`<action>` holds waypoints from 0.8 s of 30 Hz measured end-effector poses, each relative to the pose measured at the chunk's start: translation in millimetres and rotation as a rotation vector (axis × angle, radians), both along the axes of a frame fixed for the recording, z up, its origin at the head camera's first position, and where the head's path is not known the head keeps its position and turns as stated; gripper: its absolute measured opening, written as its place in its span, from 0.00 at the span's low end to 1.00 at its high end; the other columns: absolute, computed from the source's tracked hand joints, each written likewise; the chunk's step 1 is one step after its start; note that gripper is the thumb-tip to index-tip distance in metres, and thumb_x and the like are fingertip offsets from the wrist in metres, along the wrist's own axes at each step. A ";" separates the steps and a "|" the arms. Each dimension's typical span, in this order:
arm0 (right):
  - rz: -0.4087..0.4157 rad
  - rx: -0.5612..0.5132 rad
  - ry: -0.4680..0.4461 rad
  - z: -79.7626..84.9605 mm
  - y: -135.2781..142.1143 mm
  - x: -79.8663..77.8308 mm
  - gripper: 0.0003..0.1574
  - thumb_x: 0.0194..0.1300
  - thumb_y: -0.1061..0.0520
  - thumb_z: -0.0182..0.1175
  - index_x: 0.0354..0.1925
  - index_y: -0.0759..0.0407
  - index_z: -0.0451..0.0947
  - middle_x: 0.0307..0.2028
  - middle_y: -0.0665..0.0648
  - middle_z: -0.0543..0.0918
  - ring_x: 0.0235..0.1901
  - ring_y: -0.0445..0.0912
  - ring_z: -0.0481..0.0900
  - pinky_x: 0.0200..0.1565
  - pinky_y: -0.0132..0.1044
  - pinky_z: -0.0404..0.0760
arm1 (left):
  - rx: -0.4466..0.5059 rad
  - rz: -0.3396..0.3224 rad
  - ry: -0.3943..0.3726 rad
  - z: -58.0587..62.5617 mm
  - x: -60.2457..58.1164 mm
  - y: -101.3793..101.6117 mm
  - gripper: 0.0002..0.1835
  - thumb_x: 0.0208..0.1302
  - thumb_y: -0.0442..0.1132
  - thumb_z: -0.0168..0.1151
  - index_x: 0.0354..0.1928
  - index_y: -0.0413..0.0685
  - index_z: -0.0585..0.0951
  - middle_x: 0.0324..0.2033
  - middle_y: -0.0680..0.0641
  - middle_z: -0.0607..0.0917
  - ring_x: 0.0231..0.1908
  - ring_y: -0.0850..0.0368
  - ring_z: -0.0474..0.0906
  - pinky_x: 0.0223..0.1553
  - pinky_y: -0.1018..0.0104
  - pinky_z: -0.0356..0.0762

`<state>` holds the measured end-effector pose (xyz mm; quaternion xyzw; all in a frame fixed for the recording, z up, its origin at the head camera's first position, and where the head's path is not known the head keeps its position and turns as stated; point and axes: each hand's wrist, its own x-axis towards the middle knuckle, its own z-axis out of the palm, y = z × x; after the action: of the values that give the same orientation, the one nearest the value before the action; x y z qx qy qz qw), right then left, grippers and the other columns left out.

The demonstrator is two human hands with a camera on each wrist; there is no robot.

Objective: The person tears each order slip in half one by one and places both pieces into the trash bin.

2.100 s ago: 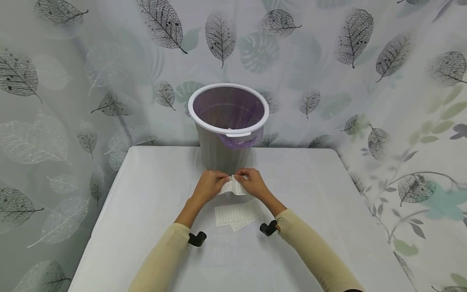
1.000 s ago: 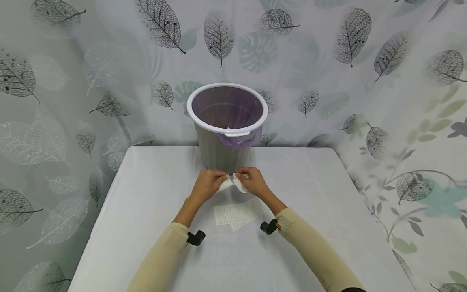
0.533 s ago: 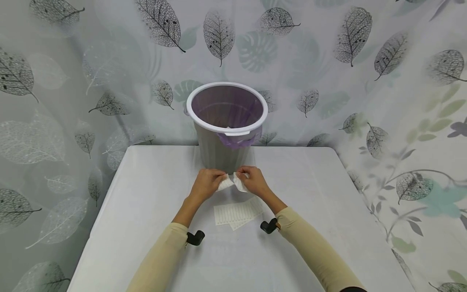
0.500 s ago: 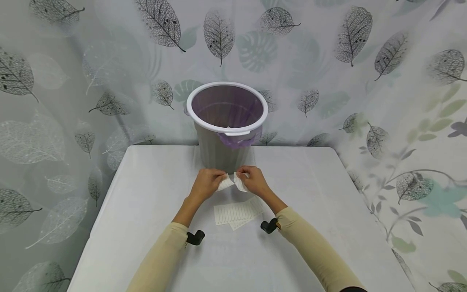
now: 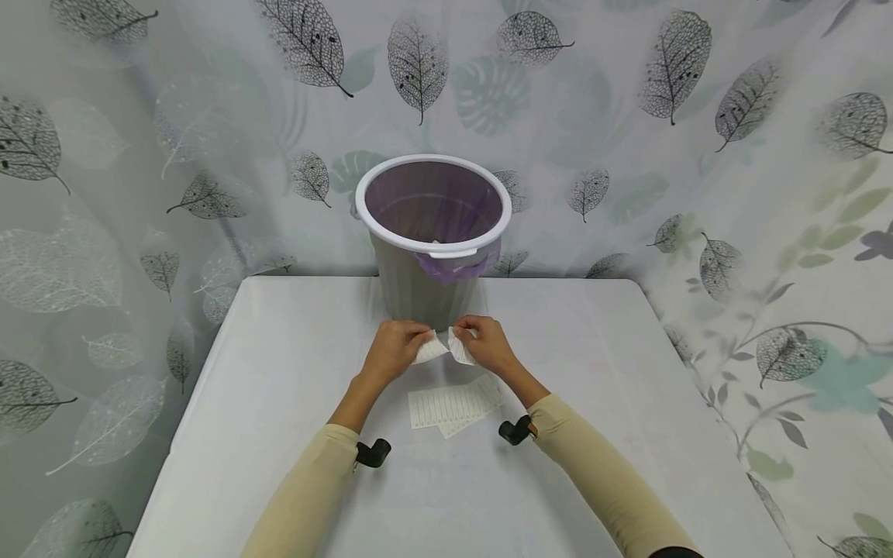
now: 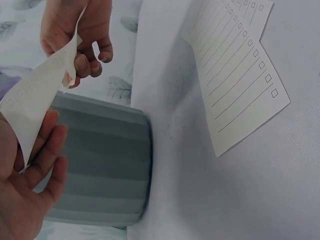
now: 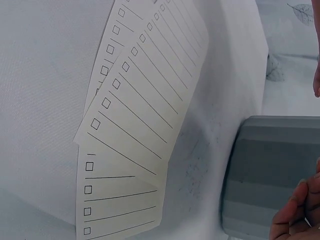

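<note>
Between both hands is a small sheet of lined paper, split from its top edge into two parts. My left hand pinches the left part between thumb and fingers. The right part is pinched by my right hand. Near their lower inner corners the two parts come together in the head view. In the left wrist view the held paper is bent and spans from one hand to the other. Below the hands, printed checklist sheets with small boxes and lines lie overlapping on the table.
A grey bin with a white rim and a purple liner stands just behind the hands, at the far edge of the white table. Leaf-patterned curtains hang behind and at the sides.
The paper was nearly whole at first, with a narrow split at the top. That split has widened into a V-shaped gap as the hands drew slightly apart. The sheets on the table lie unchanged.
</note>
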<state>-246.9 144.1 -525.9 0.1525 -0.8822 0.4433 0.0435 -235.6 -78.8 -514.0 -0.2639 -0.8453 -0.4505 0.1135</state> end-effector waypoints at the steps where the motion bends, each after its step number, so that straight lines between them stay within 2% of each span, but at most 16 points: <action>1: -0.001 0.000 -0.001 -0.2 0.0 -0.1 0.07 0.72 0.64 0.63 0.39 0.64 0.88 0.38 0.57 0.89 0.42 0.54 0.85 0.50 0.52 0.81 | -0.001 0.000 0.000 0.3 0.1 -0.2 0.07 0.65 0.29 0.72 0.41 0.31 0.90 0.38 0.38 0.90 0.40 0.42 0.89 0.41 0.52 0.86; 24: -0.017 0.003 0.000 0.3 1.3 0.5 0.06 0.71 0.64 0.64 0.38 0.64 0.88 0.36 0.56 0.89 0.39 0.51 0.83 0.46 0.48 0.80 | 0.033 -0.002 0.014 1.7 3.6 -0.7 0.07 0.64 0.28 0.73 0.41 0.30 0.90 0.38 0.38 0.90 0.38 0.43 0.89 0.40 0.51 0.86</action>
<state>-246.4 145.4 -525.6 0.1452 -0.8840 0.4418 0.0471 -232.1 -79.5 -512.3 -0.2661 -0.8366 -0.4626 0.1235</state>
